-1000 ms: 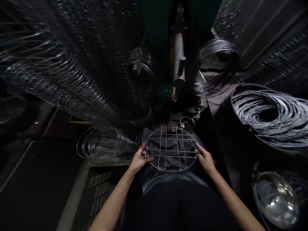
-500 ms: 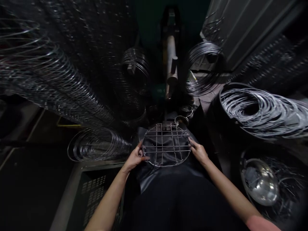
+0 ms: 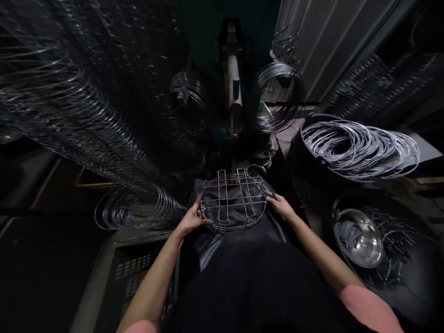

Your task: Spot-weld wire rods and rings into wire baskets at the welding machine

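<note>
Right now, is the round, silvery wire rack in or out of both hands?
In: the left hand grips the rack by its left rim, the right hand by its right.

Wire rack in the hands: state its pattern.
The wire rack has an open criss-cross grid, rounded in outline; the head view shows it best.

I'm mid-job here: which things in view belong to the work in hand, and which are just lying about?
In hand:
- wire rack, held at its sides by the left hand and right hand
- possibly the pale bar straight ahead, untouched

Apparently lying about, untouched:
- wire rings in the dark tub, right
- steel bowl, lower right
- crate, lower left
</note>
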`<state>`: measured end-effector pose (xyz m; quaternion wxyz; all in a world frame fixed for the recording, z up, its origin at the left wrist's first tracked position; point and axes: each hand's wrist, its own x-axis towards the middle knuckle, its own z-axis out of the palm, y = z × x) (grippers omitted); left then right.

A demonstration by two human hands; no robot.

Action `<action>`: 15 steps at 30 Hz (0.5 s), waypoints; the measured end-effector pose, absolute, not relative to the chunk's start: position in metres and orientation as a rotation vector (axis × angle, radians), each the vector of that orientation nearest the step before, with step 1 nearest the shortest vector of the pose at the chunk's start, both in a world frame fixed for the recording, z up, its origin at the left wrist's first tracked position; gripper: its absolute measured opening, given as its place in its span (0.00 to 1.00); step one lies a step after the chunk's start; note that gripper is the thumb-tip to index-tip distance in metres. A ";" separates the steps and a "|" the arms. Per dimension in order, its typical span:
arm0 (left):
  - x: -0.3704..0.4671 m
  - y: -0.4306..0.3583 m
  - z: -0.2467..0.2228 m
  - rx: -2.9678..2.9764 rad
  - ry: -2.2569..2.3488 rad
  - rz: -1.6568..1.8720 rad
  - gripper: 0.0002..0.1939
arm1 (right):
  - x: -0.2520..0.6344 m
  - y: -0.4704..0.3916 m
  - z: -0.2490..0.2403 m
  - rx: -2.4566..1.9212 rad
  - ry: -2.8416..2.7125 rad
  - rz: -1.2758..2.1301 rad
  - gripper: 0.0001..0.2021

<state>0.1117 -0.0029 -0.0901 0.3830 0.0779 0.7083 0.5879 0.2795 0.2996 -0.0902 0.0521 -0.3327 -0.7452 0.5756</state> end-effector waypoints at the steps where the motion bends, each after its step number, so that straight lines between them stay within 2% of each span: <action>1: 0.115 -0.003 -0.089 0.197 1.819 1.495 0.64 | 0.279 0.300 -0.086 -1.062 -2.235 1.828 0.23; 4: 0.118 -0.010 -0.083 0.270 1.884 1.395 0.60 | 0.275 0.305 -0.075 -1.045 -2.258 1.908 0.22; 7: 0.098 -0.030 -0.070 0.320 2.032 1.376 0.53 | 0.272 0.316 -0.069 -0.948 -2.407 1.647 0.15; 12: 0.037 -0.068 -0.017 0.080 2.530 1.770 0.28 | 0.272 0.338 -0.052 -0.850 -2.401 1.197 0.16; 15: 0.022 -0.065 0.031 0.178 2.498 2.032 0.22 | 0.257 0.336 -0.029 -0.667 -2.353 1.067 0.18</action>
